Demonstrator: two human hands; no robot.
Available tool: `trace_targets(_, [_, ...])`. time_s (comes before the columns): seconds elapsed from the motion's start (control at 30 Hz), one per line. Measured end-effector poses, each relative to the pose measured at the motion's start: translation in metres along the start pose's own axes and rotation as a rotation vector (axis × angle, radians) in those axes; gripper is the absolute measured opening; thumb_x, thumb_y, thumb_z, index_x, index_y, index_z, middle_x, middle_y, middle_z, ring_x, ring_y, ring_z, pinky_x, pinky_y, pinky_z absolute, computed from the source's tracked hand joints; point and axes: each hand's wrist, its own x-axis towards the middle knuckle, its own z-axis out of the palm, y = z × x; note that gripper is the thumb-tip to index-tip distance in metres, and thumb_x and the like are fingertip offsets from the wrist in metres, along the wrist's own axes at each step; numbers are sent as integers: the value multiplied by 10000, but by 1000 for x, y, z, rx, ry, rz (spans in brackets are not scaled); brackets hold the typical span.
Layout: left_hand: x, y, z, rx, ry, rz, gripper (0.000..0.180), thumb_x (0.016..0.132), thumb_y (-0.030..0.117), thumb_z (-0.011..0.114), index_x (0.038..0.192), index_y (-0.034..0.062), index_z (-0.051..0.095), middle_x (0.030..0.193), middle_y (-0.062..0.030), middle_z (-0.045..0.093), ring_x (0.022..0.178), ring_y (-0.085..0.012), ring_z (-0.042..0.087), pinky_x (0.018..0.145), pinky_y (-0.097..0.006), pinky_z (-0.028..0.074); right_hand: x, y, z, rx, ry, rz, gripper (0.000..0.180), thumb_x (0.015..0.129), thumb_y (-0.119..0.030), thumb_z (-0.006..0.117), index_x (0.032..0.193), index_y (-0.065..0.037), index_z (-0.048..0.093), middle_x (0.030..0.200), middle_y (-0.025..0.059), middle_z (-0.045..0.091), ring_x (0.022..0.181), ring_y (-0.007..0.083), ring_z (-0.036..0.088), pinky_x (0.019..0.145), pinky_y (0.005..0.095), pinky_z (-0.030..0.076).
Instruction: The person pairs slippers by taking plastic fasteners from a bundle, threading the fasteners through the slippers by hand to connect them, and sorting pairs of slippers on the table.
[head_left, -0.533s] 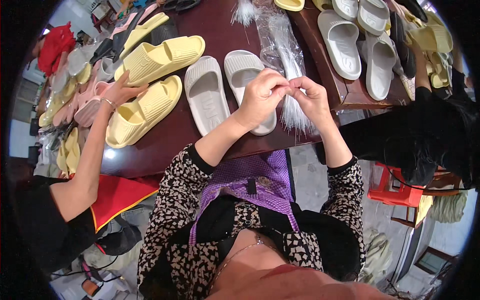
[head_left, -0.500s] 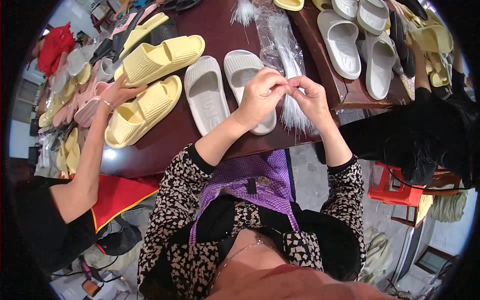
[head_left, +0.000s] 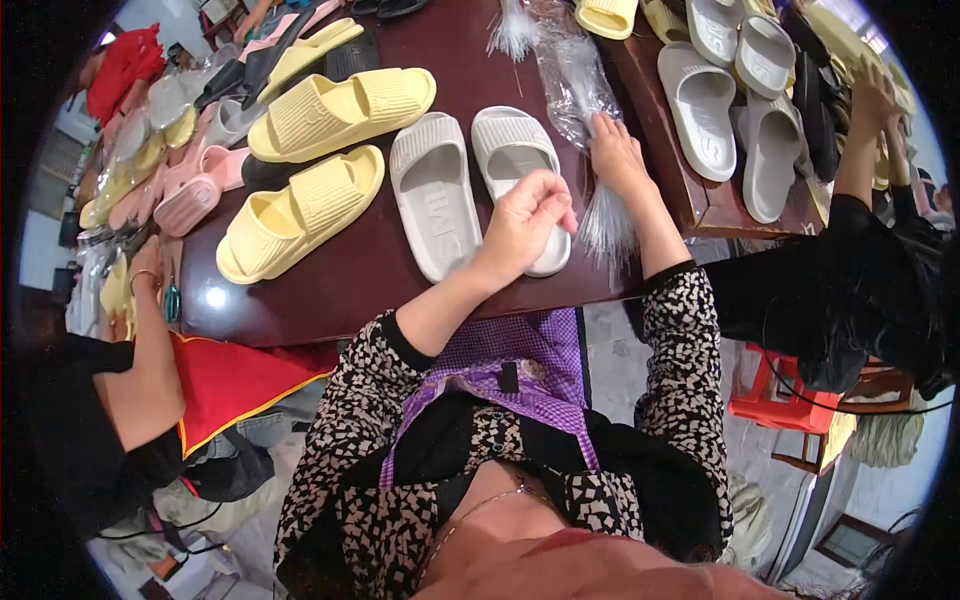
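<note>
My left hand [head_left: 525, 222] is closed over the front right grey slide sandal [head_left: 510, 150], thumb against curled fingers; anything inside the grip is too small to make out. Beside it lies the other grey slide sandal [head_left: 432, 200], its toe end pointing the same way. My right hand [head_left: 618, 155] rests with fingers stretched out on a bundle of thin white strands [head_left: 608, 225], partly wrapped in a clear plastic bag [head_left: 572, 85]. The strands fan out below the palm toward the table's front edge.
Two yellow slides [head_left: 300, 215] stand left of the grey pair on the dark red table [head_left: 330, 312]. More grey slides [head_left: 700, 110] sit on a wooden surface at right. A co-worker's arm [head_left: 148, 320] is at far left; a red stool [head_left: 785, 395] stands below right.
My hands have parted: the right has moved onto the strand bundle and spread its fingers, the left has dropped slightly, still closed. The co-worker's hand at left has withdrawn from the yellow slides.
</note>
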Motion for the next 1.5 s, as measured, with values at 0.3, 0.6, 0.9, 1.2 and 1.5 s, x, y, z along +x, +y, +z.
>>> trace_targets(0.3, [-54, 46, -18, -29, 77, 19, 43, 933, 39, 475, 963, 12, 490, 739, -51, 557, 668, -107, 535, 672, -234, 451, 18, 12, 0, -27, 70, -4, 424, 885, -171, 472, 1284, -55, 385, 1372, 153, 398, 1255, 371, 373, 996, 476, 331])
trace_targets(0.6, [-45, 69, -50, -49, 327, -59, 121, 925, 102, 531, 991, 1, 532, 748, -20, 570, 657, -58, 529, 595, -195, 437, -23, -55, -90, 771, 307, -101, 201, 850, -52, 578, 1033, 18, 626, 942, 79, 655, 861, 143, 612, 776, 244, 464])
trace_targets(0.9, [-36, 57, -19, 32, 186, -99, 109, 906, 77, 539, 984, 11, 580, 778, -1, 594, 652, -35, 518, 577, -175, 413, -85, -126, -112, 1152, -41, -406, 98, 860, -37, 569, 905, 23, 632, 892, 76, 624, 802, 122, 578, 746, 241, 461])
trace_targets(1.2, [-59, 102, -30, 633, 113, 306, 71, 806, 8, 616, 875, -4, 605, 782, -100, 595, 670, -176, 576, 598, -268, 455, -93, -82, -203, 1781, 284, -607, 106, 911, -60, 484, 920, 7, 565, 689, 122, 581, 524, 135, 492, 479, 261, 416])
trace_targets(1.5, [-90, 67, -47, 986, -11, 465, 156, 705, 32, 639, 848, 22, 580, 798, -91, 550, 698, -259, 547, 622, -338, 463, -83, -80, -115, 980, -107, 74, 148, 859, -70, 565, 953, 29, 623, 646, 31, 572, 530, 90, 502, 466, 210, 392])
